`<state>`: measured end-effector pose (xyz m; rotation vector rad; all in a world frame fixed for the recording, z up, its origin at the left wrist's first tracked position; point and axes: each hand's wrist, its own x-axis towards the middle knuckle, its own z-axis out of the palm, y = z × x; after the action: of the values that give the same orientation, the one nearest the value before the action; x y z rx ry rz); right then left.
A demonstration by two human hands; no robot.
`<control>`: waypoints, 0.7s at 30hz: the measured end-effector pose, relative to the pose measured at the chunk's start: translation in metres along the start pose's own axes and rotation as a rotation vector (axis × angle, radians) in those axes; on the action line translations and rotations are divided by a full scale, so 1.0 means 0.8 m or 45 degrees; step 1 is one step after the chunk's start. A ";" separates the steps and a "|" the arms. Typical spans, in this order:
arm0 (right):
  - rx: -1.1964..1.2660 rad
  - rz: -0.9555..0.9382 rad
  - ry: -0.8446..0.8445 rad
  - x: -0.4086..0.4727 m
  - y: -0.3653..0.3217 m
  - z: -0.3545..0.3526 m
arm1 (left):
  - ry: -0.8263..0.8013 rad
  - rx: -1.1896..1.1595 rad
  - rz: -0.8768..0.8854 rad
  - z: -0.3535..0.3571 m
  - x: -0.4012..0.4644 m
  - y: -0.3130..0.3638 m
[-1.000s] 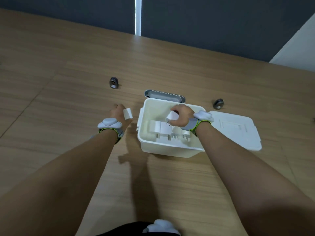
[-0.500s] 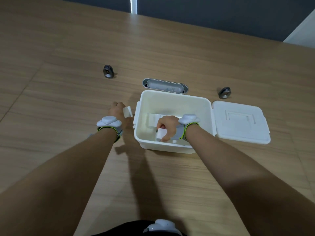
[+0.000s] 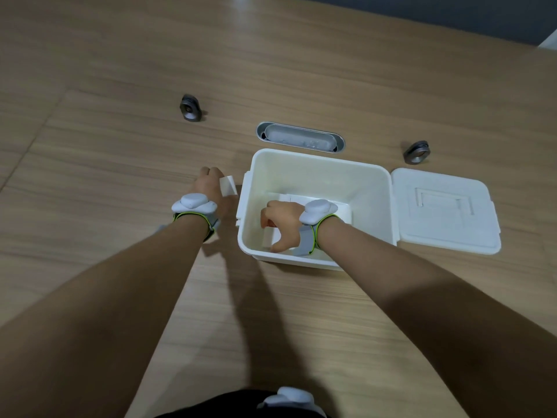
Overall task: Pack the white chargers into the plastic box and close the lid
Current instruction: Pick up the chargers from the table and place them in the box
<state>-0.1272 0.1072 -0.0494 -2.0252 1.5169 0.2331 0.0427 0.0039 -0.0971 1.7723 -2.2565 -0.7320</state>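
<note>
white chargers (image 3: 319, 203) in open plastic box (image 3: 313, 164), both hands clamped on one each: right hand (image 3: 281, 223) inside, left hand (image 3: 211, 188) beside

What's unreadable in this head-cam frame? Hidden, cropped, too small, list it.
- Charger count in the white plastic box: the right hand and wristband cover part of the floor; white on white blurs the edges.
- Right hand's grip: the fingers curl around a white charger, contact unclear.
- White charger in the left hand: only a corner shows.
- Flat white lid: latch details too small.
</note>
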 end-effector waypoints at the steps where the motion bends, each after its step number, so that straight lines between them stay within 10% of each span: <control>1: 0.000 -0.013 0.002 0.002 0.000 0.000 | -0.003 0.002 -0.008 0.001 0.001 0.000; 21: 0.070 -0.087 0.010 -0.003 0.007 0.000 | -0.046 0.013 0.025 0.000 0.000 0.003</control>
<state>-0.1334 0.1083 -0.0504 -2.0328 1.4406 0.1547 0.0406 0.0040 -0.0963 1.7526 -2.3016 -0.7565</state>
